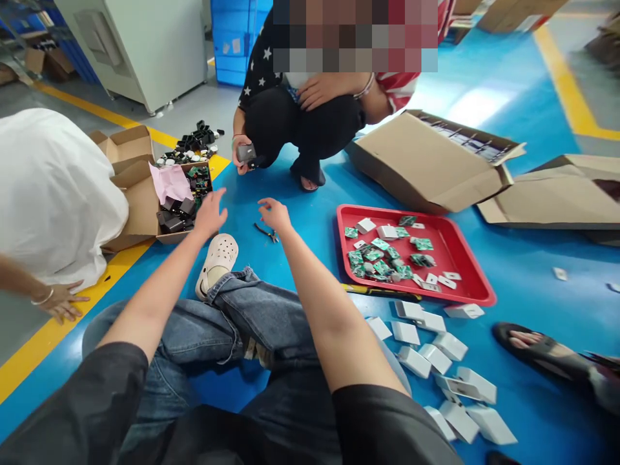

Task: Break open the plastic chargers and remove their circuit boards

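Note:
My left hand (211,214) is held out beside the open cardboard box (140,187), thumb and fingers apart, with nothing in it. Inside that box lie dark plastic housings (175,216), green circuit boards (197,177) and a pink sheet (170,183). My right hand (275,214) reaches forward over the blue floor, its fingers loosely bent and apart, also holding nothing visible. Just below its fingers, a pair of pliers with dark handles (265,232) lies on the floor. I cannot tell whether the hand touches them.
A red tray (477,271) holds circuit boards and white pieces. White housings (419,358) lie scattered below it. A person (295,116) squats opposite, holding a dark grey housing (246,153). Another person's hand (61,302) rests near a white bag (58,194). A tilted carton (416,161) stands behind the tray.

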The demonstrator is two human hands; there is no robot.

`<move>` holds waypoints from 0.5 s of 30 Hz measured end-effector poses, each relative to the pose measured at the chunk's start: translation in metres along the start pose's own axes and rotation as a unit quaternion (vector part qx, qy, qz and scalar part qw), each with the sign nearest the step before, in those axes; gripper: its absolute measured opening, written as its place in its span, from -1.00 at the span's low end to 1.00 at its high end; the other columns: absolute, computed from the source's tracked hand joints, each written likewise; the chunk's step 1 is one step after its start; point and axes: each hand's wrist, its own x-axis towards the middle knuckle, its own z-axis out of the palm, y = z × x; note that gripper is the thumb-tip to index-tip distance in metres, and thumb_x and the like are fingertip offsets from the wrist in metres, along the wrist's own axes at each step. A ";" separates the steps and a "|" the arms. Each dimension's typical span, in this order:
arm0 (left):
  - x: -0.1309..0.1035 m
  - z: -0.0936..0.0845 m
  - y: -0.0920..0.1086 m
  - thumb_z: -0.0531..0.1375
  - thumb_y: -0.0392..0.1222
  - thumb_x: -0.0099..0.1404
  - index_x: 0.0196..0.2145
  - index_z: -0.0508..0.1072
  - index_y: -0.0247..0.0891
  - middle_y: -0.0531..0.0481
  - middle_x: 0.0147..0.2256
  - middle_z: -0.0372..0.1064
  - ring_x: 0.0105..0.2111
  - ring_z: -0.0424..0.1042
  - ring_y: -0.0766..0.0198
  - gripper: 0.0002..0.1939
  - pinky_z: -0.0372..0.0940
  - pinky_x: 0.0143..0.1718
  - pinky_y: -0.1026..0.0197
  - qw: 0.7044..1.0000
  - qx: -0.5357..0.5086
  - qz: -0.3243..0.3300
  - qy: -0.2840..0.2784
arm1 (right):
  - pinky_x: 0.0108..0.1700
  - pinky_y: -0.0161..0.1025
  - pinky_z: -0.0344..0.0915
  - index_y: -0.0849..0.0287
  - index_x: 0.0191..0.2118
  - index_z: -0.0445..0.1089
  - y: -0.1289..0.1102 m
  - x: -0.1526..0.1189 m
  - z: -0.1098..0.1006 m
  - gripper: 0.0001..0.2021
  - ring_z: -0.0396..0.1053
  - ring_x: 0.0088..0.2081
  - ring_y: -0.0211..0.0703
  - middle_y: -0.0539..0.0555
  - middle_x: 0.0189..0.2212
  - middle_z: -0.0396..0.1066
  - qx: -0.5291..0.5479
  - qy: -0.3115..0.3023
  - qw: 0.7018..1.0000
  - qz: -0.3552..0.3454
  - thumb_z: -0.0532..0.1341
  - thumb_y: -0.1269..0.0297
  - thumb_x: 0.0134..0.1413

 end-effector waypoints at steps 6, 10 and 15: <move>0.135 -0.021 0.011 0.23 -0.19 0.18 0.34 0.11 -0.24 -0.24 0.31 0.02 0.29 0.01 -0.20 -0.21 -0.01 0.30 -0.21 0.969 0.112 0.217 -0.046 | 0.10 -0.05 0.34 0.12 0.26 0.26 0.051 0.030 0.006 -0.49 0.29 0.17 0.16 0.27 0.20 0.27 -0.156 -0.098 0.983 0.021 0.14 0.15 0.22; 0.176 -0.006 0.021 0.30 -0.12 0.14 0.31 0.15 -0.30 -0.29 0.34 -0.06 0.32 -0.08 -0.28 -0.18 0.03 0.27 -0.24 0.959 0.136 0.224 -0.110 | 0.11 -0.01 0.34 0.11 0.30 0.19 0.073 0.031 0.049 -0.35 0.24 0.21 0.22 0.35 0.28 0.10 -0.239 -0.178 0.955 0.010 0.16 -0.12 0.20; 0.183 0.007 0.012 0.24 -0.08 0.23 0.17 0.33 -0.37 -0.14 0.32 0.04 0.27 0.05 0.02 -0.41 -0.01 0.33 -0.02 0.976 0.092 0.179 -0.080 | 0.08 -0.05 0.34 0.09 0.31 0.17 0.089 0.026 0.082 -0.44 0.37 0.12 0.16 0.38 0.30 0.01 -0.243 -0.222 0.944 0.009 0.12 0.04 0.26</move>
